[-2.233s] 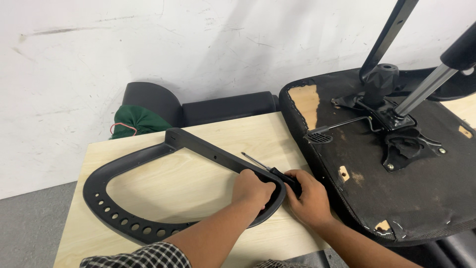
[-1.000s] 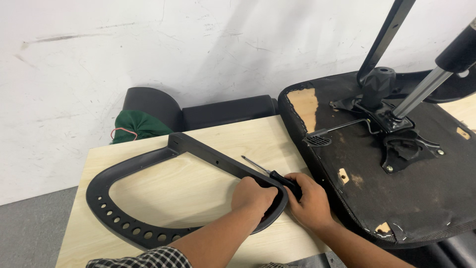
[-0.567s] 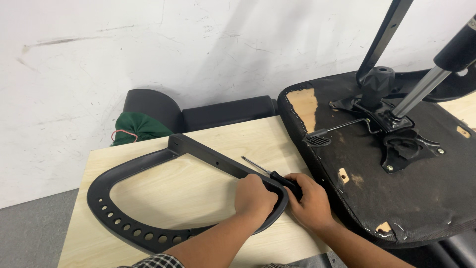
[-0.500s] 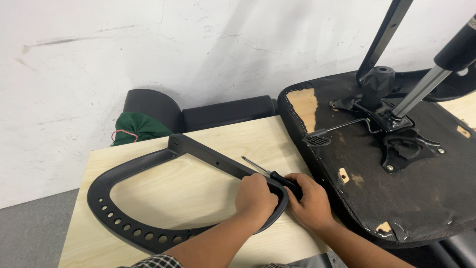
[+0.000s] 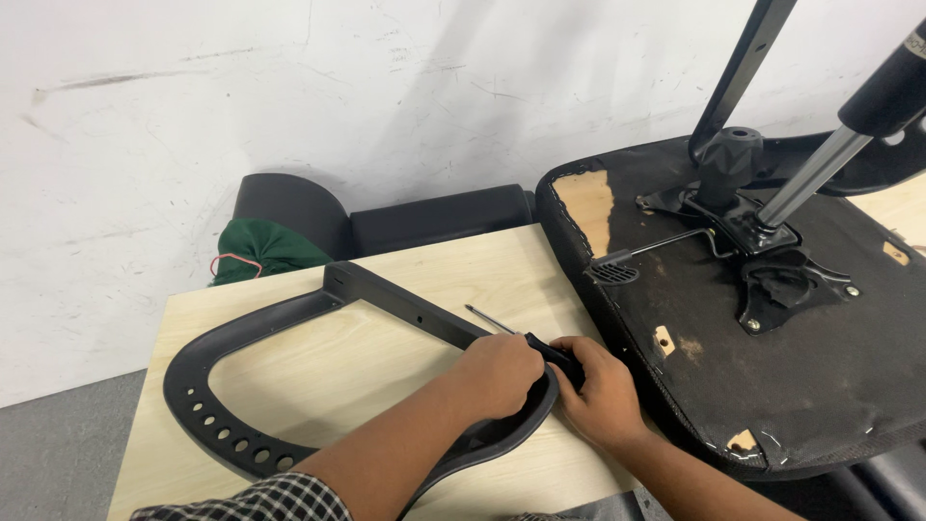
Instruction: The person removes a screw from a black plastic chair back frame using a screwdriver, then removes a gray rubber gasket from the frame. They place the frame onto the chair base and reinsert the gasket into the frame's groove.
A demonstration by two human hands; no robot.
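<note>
Left hand (image 5: 500, 374) fingers curled on black plastic armrest (image 5: 289, 328); right hand (image 5: 603, 397) grips screwdriver (image 5: 526, 338).

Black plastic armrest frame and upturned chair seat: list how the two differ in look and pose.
The armrest frame is an open loop with a row of holes, lying flat on the wooden table; the chair seat is a solid pad, tilted, hanging over the table's edge. The frame looks intact; the seat's fabric is torn, baring wood. The left hand rests on the frame; neither hand touches the seat. Both are black.
</note>
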